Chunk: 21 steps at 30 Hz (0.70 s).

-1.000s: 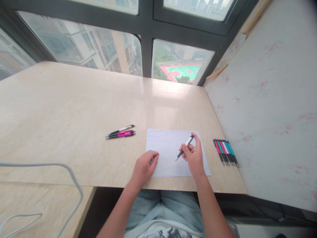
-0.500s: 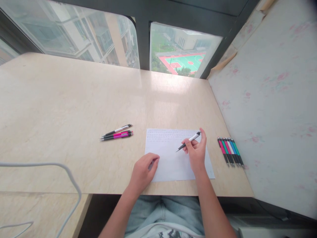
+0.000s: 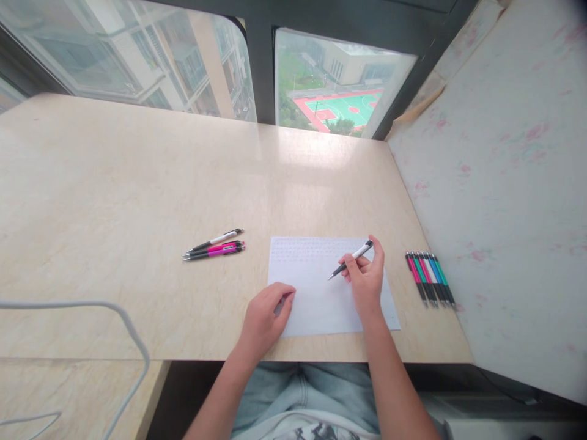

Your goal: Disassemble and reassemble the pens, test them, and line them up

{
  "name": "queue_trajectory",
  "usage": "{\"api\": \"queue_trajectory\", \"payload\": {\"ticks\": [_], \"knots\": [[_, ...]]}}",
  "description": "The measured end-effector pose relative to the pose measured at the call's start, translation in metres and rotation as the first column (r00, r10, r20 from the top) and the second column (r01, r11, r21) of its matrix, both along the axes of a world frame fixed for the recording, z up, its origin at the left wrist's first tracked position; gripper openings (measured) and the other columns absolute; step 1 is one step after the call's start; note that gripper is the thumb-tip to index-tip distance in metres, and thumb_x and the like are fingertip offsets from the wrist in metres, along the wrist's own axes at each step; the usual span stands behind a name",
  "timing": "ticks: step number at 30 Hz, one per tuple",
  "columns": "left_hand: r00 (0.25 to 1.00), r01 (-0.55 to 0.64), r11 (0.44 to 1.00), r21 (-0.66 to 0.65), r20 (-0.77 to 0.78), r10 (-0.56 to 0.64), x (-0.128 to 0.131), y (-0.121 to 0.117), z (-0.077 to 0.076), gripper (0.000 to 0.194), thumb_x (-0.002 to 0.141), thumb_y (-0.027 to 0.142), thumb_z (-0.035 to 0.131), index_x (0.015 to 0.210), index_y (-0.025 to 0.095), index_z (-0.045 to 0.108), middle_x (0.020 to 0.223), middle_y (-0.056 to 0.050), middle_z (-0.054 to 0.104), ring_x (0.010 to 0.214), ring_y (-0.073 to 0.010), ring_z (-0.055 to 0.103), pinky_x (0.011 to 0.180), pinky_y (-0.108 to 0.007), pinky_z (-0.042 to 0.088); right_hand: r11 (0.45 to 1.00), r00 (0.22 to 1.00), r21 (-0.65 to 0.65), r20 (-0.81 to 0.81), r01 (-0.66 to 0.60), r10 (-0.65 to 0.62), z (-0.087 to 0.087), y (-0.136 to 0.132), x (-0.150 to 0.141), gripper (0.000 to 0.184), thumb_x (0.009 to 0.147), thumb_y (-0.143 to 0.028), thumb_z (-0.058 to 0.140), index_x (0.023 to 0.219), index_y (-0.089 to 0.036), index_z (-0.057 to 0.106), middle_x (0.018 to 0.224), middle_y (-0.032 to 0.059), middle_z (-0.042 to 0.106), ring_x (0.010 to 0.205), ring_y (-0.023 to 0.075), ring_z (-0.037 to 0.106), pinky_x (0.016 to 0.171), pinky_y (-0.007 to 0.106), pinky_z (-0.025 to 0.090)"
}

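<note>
A white sheet of paper [image 3: 316,299] lies on the table before me, with rows of small faint marks along its top. My right hand [image 3: 364,278] is closed around a white and black ballpoint pen [image 3: 356,253] over the sheet. One fingertip reaches the pen's top end, and the tip points down and left; I cannot tell whether it touches the paper. On the sheet's left edge rests my left hand [image 3: 268,315], fingers curled together, no object visible in it. Its fingertips are partly hidden.
Left of the paper lie a white and black pen [image 3: 215,241] and pink and purple pens [image 3: 214,251]. A row of several coloured pens [image 3: 430,278] sits at the right, near the flowered wall [image 3: 513,214]. A grey cable [image 3: 131,327] arcs at lower left.
The view has shifted slightly. Both hands keep nearly the same pose, and the pen has barely moved to the right in the picture.
</note>
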<state>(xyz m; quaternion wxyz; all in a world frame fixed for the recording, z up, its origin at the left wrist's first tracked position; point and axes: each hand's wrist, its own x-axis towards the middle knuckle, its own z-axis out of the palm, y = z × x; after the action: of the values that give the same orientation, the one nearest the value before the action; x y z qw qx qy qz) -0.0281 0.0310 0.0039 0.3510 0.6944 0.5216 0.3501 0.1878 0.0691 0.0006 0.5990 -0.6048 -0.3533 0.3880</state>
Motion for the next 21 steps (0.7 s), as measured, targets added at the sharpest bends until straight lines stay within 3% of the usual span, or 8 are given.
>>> {"api": "queue_trajectory", "payload": {"ticks": [3,7,13,17,19,21], "knots": [[1.0,0.002,1.0,0.003,-0.006,-0.002,-0.0001,-0.0001,-0.0001,0.013,0.089,0.019,0.056,0.092,0.023,0.068,0.087,-0.004,0.071,0.079,-0.0198,0.065,0.073,-0.029,0.048,1.0,1.0,-0.005,0.0,0.005,-0.005,0.0005,-0.0006,-0.0001,0.075,0.083,-0.037,0.07,0.144,-0.027,0.029,0.075,-0.0009,0.069,0.047,0.0095,0.053,0.042,0.018,0.041],[0.999,0.014,1.0,0.013,-0.034,-0.014,-0.0009,-0.0003,-0.0019,0.012,0.09,0.02,0.054,0.092,0.023,0.066,0.088,-0.004,0.071,0.079,-0.0193,0.065,0.073,-0.029,0.048,1.0,1.0,0.009,0.008,0.021,-0.021,0.0015,-0.0014,-0.0005,0.086,0.082,-0.036,0.071,0.15,-0.029,0.018,0.075,-0.0019,0.068,0.051,0.0104,0.055,0.045,0.019,0.044],[0.997,0.029,0.999,0.013,-0.068,-0.028,-0.0014,-0.0006,-0.0027,0.012,0.093,0.022,0.051,0.092,0.022,0.063,0.089,-0.004,0.07,0.081,-0.0185,0.065,0.074,-0.029,0.048,1.0,1.0,-0.01,0.001,0.013,-0.013,0.0032,-0.0026,-0.0015,0.077,0.083,-0.038,0.07,0.147,-0.027,0.028,0.075,-0.0017,0.067,0.05,0.0093,0.052,0.045,0.019,0.042],[0.997,0.035,0.999,0.006,-0.063,-0.035,-0.0013,-0.0009,-0.0017,0.013,0.094,0.023,0.049,0.093,0.022,0.063,0.09,-0.004,0.07,0.081,-0.0179,0.064,0.074,-0.029,0.049,0.998,1.0,0.061,0.014,-0.002,0.001,0.0032,-0.0009,-0.0017,0.088,0.079,-0.032,0.075,0.149,-0.032,0.023,0.073,-0.0065,0.058,0.056,0.0093,0.049,0.05,0.019,0.041],[0.997,0.04,0.999,0.005,-0.062,-0.04,-0.0016,-0.001,-0.0016,0.013,0.094,0.023,0.049,0.093,0.022,0.062,0.09,-0.003,0.069,0.082,-0.0175,0.064,0.074,-0.029,0.049,0.995,0.997,0.083,0.059,-0.053,0.048,0.0014,0.0015,-0.0012,0.071,0.076,-0.03,0.077,0.139,-0.029,0.045,0.066,-0.0087,0.046,0.054,0.0085,0.043,0.05,0.02,0.038],[0.997,0.044,0.999,0.006,-0.063,-0.043,-0.0019,-0.0011,-0.0019,0.013,0.095,0.023,0.049,0.093,0.022,0.062,0.09,-0.003,0.069,0.082,-0.0174,0.064,0.074,-0.029,0.049,0.991,0.992,0.064,0.059,-0.118,0.114,-0.0017,0.0043,-0.0007,0.04,0.08,-0.034,0.072,0.117,-0.023,0.064,0.059,-0.0091,0.034,0.05,0.0081,0.034,0.046,0.02,0.033]]}}
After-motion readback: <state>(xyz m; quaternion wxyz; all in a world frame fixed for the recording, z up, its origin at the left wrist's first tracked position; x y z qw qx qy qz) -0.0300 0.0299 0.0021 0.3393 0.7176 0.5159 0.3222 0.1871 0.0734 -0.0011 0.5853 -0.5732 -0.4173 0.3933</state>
